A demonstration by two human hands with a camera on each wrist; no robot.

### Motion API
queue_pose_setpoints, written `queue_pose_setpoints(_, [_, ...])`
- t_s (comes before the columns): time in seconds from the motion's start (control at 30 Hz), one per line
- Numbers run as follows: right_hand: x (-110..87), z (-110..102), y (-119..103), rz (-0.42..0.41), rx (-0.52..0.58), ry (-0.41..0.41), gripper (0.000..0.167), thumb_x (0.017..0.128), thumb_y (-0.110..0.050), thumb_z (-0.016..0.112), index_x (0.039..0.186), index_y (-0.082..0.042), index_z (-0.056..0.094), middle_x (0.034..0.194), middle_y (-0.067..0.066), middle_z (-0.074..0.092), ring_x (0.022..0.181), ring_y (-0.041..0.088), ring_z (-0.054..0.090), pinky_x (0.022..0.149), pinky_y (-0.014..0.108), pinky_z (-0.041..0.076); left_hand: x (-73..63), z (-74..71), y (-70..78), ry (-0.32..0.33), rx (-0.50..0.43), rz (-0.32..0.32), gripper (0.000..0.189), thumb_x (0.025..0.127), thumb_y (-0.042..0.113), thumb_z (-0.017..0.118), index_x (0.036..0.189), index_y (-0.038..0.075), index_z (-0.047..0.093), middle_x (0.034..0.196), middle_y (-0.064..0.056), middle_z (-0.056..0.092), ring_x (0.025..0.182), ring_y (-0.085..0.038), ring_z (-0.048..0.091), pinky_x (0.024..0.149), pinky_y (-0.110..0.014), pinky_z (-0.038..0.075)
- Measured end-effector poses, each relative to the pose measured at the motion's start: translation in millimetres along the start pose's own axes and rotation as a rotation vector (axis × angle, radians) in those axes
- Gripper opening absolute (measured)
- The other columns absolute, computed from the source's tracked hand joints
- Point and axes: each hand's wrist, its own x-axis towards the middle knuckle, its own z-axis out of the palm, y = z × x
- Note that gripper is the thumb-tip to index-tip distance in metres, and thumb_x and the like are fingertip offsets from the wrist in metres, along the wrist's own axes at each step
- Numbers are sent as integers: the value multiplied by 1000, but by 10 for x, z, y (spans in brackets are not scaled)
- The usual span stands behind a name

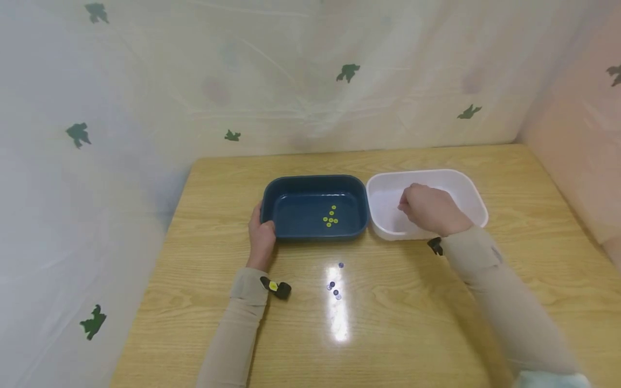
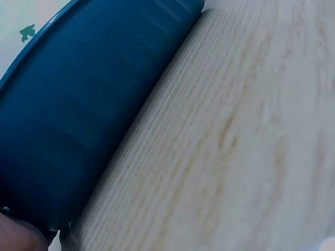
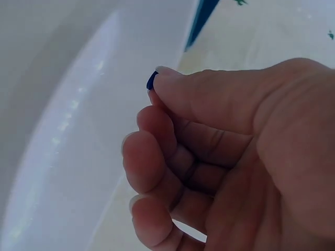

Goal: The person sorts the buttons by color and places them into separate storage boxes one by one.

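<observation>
My left hand point(image 1: 262, 234) grips the left end of a dark blue tub point(image 1: 315, 237), thumb at its near corner. In the left wrist view, the tub's ribbed outer wall point(image 2: 89, 104) fills the upper left, with the thumb at the bottom corner. Several small yellow buttons point(image 1: 331, 220) lie inside the tub. Over the white tub point(image 1: 427, 176), my right hand point(image 1: 434, 209) pinches a small dark blue button point(image 3: 152, 81) between thumb and index finger. The other fingers are curled toward the palm.
On the wooden table point(image 1: 204, 323), in front of the blue tub, lie several small dark and pale buttons point(image 1: 336, 292) near a bright glare. The two tubs stand side by side. A pale sheet point(image 1: 291, 81) with green bird shapes hangs behind and at both sides.
</observation>
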Motion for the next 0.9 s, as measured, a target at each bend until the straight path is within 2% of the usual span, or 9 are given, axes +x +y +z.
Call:
queue_pose_setpoints(0.13, [100, 57, 79, 27, 31, -39, 21, 93, -12, 58, 101, 3, 70, 97, 14, 69, 85, 27, 63, 79, 51, 51, -2, 1, 5, 1, 2, -4, 77, 72, -10, 36, 148, 3, 36, 152, -11, 36, 138, -18, 29, 114, -36, 21])
queue_pose_setpoints(0.4, [205, 185, 234, 65, 62, -109, 21, 92, -14, 53, 86, -3, 70, 74, 8, 59, 67, 24, 53, 65, 45, 46, -16, 11, 12, -8, 0, -10, 77, 74, -9, 38, 149, 5, 35, 153, -9, 35, 140, -19, 26, 115, -37, 20])
queue_pose_setpoints(0.6, [255, 238, 287, 86, 69, -121, 23, 92, -14, 54, 95, 2, 70, 83, 10, 63, 72, 27, 54, 71, 48, 47, -11, 11, 7, -8, 5, -9, 76, 75, -9, 37, 149, 6, 36, 153, -9, 36, 140, -18, 27, 115, -37, 20])
queue_pose_setpoints(0.9, [290, 290, 314, 111, 63, -155, 17, 91, -13, 52, 79, -4, 61, 76, 11, 59, 69, 26, 54, 65, 45, 47, -32, -10, 33, -19, 2, -22, 77, 74, -10, 37, 149, 6, 35, 154, -9, 34, 141, -19, 25, 116, -38, 19])
